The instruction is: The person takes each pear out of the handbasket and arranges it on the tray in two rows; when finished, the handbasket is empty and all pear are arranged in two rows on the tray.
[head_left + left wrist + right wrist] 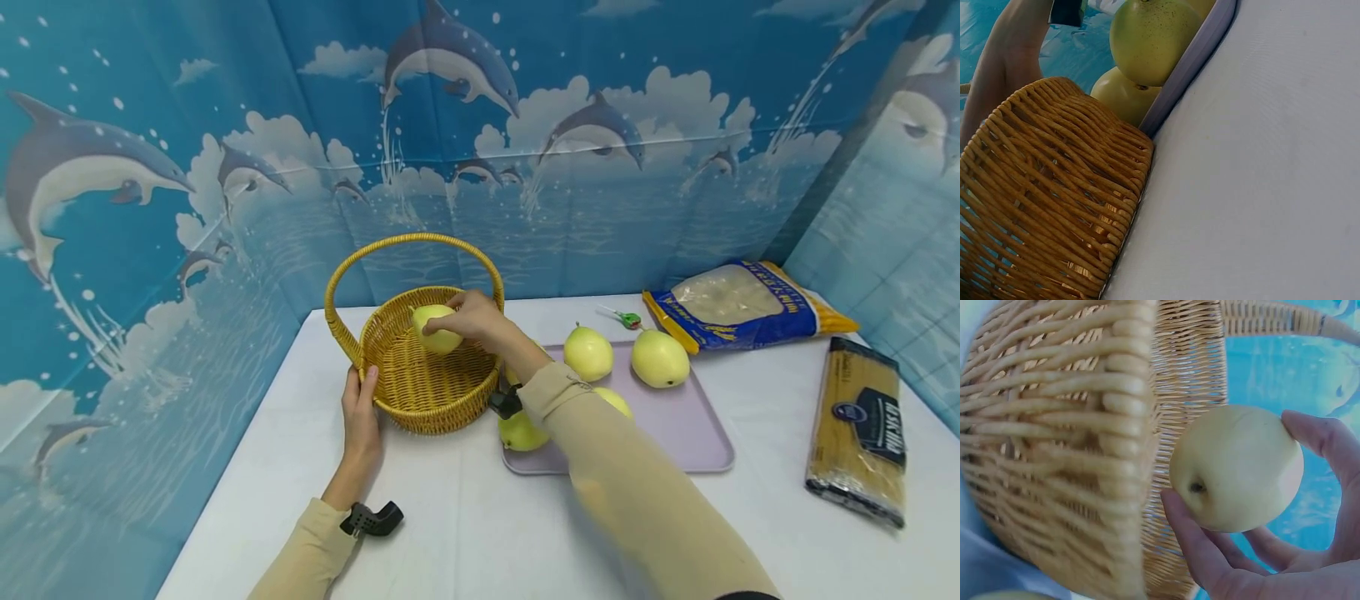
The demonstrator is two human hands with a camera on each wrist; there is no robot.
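A round woven basket (431,411) with a tall arched handle stands on the table, its inside wicker floor showing. My left hand (362,421) grips the near left side of its rim, thumb at the edge. My right hand (480,319) pinches a yellow-green pear (437,329) between thumb and fingers, over the basket's opening. In the right wrist view, the fingertips press the pear (1238,469) from both sides, above the basket wall (1054,444). The left wrist view shows the basket's outside weave (1054,194); the left hand is out of that view.
Right of the basket lies a lilac tray (693,425) with several pears (660,358), some partly behind my right forearm. Behind it are a small green-topped item (628,319) and a blue-yellow bag (735,308). A pack of noodles (858,429) lies far right.
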